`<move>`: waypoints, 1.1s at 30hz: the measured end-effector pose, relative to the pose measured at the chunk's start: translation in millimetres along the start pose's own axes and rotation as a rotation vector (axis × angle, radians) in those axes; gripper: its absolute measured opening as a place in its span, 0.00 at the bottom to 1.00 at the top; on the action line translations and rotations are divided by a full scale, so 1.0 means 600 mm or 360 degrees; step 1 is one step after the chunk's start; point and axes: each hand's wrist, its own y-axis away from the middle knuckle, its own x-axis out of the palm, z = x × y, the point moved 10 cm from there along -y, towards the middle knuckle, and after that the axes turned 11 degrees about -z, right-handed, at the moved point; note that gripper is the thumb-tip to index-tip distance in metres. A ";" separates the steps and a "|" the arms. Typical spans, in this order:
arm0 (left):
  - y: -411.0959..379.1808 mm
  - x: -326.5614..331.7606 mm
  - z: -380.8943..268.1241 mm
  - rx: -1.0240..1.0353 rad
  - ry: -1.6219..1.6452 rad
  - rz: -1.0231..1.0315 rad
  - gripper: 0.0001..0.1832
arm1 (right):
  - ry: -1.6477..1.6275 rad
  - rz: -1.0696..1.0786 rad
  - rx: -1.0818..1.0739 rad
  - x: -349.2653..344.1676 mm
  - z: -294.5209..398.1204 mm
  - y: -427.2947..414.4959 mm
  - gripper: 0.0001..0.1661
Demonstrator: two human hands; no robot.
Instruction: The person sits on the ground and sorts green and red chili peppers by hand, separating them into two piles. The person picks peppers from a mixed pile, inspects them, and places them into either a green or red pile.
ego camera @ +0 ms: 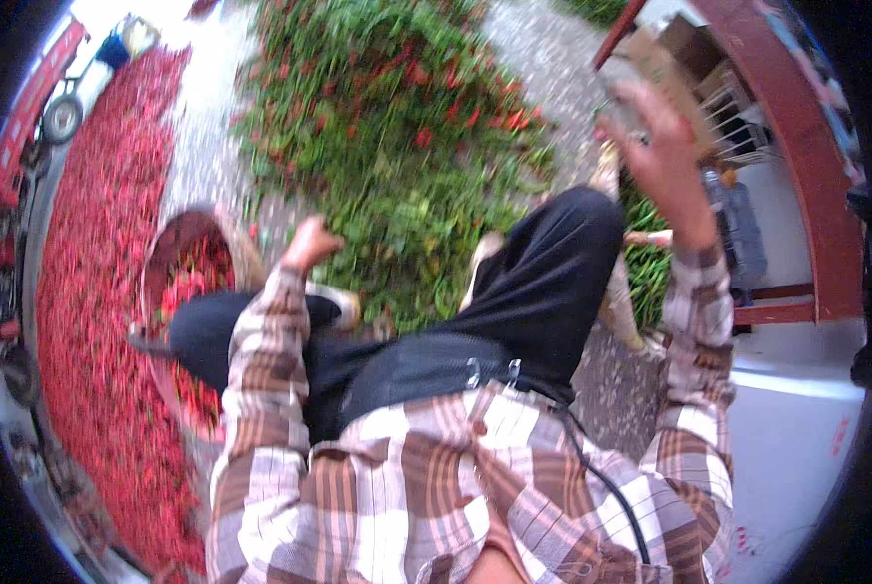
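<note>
My left hand (pixel 311 244) hovers at the near left edge of a heap of uprooted pepper plants (pixel 399 153) with green leaves and red pods. Its fingers are curled, and what they may hold is hidden. Raised over the right side, my right hand (pixel 658 150) is blurred by motion, its fingers apart and nothing clearly gripped. Below it an open sack (pixel 618 306) contains green peppers (pixel 646 281). By my left knee stands a bucket (pixel 242 244) with red peppers (pixel 191 285) inside.
A broad layer of red peppers (pixel 107 292) covers the ground on the left. Beyond it are a red vehicle frame (pixel 23 117) and a wheel (pixel 63 118). Cardboard boxes (pixel 662 73) and a dark red frame (pixel 808 190) stand at right. A black cable (pixel 615 496) hangs along my shirt.
</note>
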 end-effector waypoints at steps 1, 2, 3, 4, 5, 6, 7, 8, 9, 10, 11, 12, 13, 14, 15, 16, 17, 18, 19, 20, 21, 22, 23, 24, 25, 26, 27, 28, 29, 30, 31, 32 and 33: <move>0.005 -0.014 0.021 0.0056 -0.0185 -0.0172 0.24 | -0.0135 -0.0020 -0.0081 0.017 0.047 -0.038 0.20; 0.005 -0.015 0.044 -0.0092 -0.0301 -0.0128 0.23 | -0.0223 -0.0018 -0.0247 0.045 0.085 -0.070 0.19; 0.004 -0.009 0.062 -0.0220 -0.0412 -0.0072 0.22 | -0.0296 -0.0024 -0.0406 0.068 0.123 -0.087 0.18; 0.003 0.003 0.084 -0.0347 -0.0429 0.0007 0.20 | -0.0376 -0.0006 -0.0384 0.092 0.154 -0.101 0.16; 0.027 0.007 0.108 -0.0482 -0.0459 0.0074 0.18 | -0.0450 0.0175 -0.0245 0.131 0.161 -0.102 0.16; 0.028 0.003 0.143 -0.0435 -0.0434 -0.0061 0.17 | -0.0501 0.0322 -0.0152 0.147 0.193 -0.114 0.17; 0.022 0.016 0.162 -0.0433 -0.0509 -0.0059 0.16 | -0.0546 0.0358 -0.0151 0.177 0.188 -0.117 0.17; 0.016 0.028 0.133 -0.0373 -0.0465 -0.0071 0.15 | -0.0565 0.0398 -0.0142 0.213 0.171 -0.113 0.16; 0.006 0.043 0.103 -0.0311 -0.0421 -0.0080 0.14 | -0.0582 0.0439 -0.0131 0.256 0.148 -0.107 0.16; -0.017 0.060 0.092 -0.0266 -0.0350 -0.0115 0.13 | -0.0635 0.0298 -0.0205 0.316 0.091 -0.081 0.18; -0.029 0.069 0.080 -0.0279 -0.0323 -0.0133 0.13 | -0.0699 0.0211 -0.0090 0.336 0.074 -0.066 0.17; -0.043 0.069 0.069 -0.0189 -0.0277 -0.0246 0.13 | -0.0571 0.0358 -0.0093 0.368 0.071 -0.045 0.17; -0.060 0.067 0.063 -0.0092 -0.0237 -0.0357 0.14 | -0.0444 0.0502 -0.0094 0.398 0.067 -0.028 0.16; -0.085 0.081 0.075 -0.0152 -0.0199 -0.0342 0.15 | -0.0649 0.0520 -0.0079 0.402 0.082 -0.028 0.15; -0.107 0.084 0.075 -0.0105 -0.0063 -0.0456 0.15 | -0.0731 0.0554 0.0014 0.408 0.083 -0.027 0.15; -0.144 0.104 0.073 -0.0106 -0.0107 -0.0490 0.15 | -0.0780 0.0577 0.0096 0.408 0.078 -0.034 0.15; -0.168 0.117 0.088 -0.0131 -0.0170 -0.0529 0.16 | -0.0859 0.0604 0.0178 0.417 0.071 -0.036 0.15; -0.200 0.123 0.109 -0.0183 -0.0313 -0.0527 0.16 | -0.0705 0.0618 0.0114 0.426 0.060 -0.037 0.15; -0.228 0.137 0.110 -0.0217 -0.0436 -0.0509 0.18 | -0.0655 0.0588 0.0114 0.426 0.046 -0.038 0.15; -0.241 0.166 0.136 -0.0445 -0.0420 -0.0306 0.19 | -0.0609 0.0558 0.0112 0.424 0.035 -0.036 0.15; -0.241 0.188 0.148 -0.0520 -0.0436 -0.0206 0.20 | -0.0568 0.0530 0.0106 0.419 0.028 -0.036 0.15; -0.247 0.204 0.146 -0.0517 -0.0487 -0.0119 0.20 | -0.0556 0.0630 0.0184 0.415 0.019 -0.037 0.16; -0.251 0.218 0.146 -0.0513 -0.0545 -0.0035 0.20 | -0.0600 0.0647 0.0190 0.410 0.016 -0.041 0.15; -0.252 0.238 0.141 -0.0362 -0.0499 0.0127 0.21 | -0.0649 0.0664 0.0193 0.408 0.014 -0.045 0.15; -0.247 0.249 0.139 -0.0213 -0.0454 0.0279 0.22 | -0.0704 0.0673 0.0191 0.404 0.014 -0.050 0.15; -0.235 0.247 0.112 -0.0210 -0.0211 0.0379 0.22 | -0.0704 0.0689 0.0233 0.401 0.004 -0.052 0.14; -0.224 0.218 0.094 -0.0236 0.0018 0.0311 0.21 | -0.0714 0.0698 0.0269 0.396 -0.002 -0.056 0.13; -0.226 0.157 0.133 0.0126 -0.0026 -0.0157 0.18 | -0.0751 0.0728 0.0298 0.391 0.006 -0.066 0.13; -0.227 0.108 0.094 0.0028 -0.0121 -0.0309 0.15 | -0.0723 0.0767 0.0371 0.389 -0.004 -0.063 0.13; -0.237 0.086 0.080 -0.0165 -0.0126 -0.0375 0.10 | -0.0677 0.0678 0.0318 0.383 -0.014 -0.064 0.12; -0.233 0.037 0.023 0.0284 -0.0483 -0.0683 0.06 | -0.0703 0.0666 0.0306 0.377 -0.012 -0.068 0.12; -0.230 0.033 -0.029 0.0491 -0.0461 -0.0711 0.05 | -0.0711 0.0660 0.0300 0.375 -0.016 -0.069 0.12; -0.220 0.044 -0.082 0.0701 -0.0434 -0.0735 0.05 | -0.0738 0.0661 0.0351 0.378 -0.026 -0.064 0.13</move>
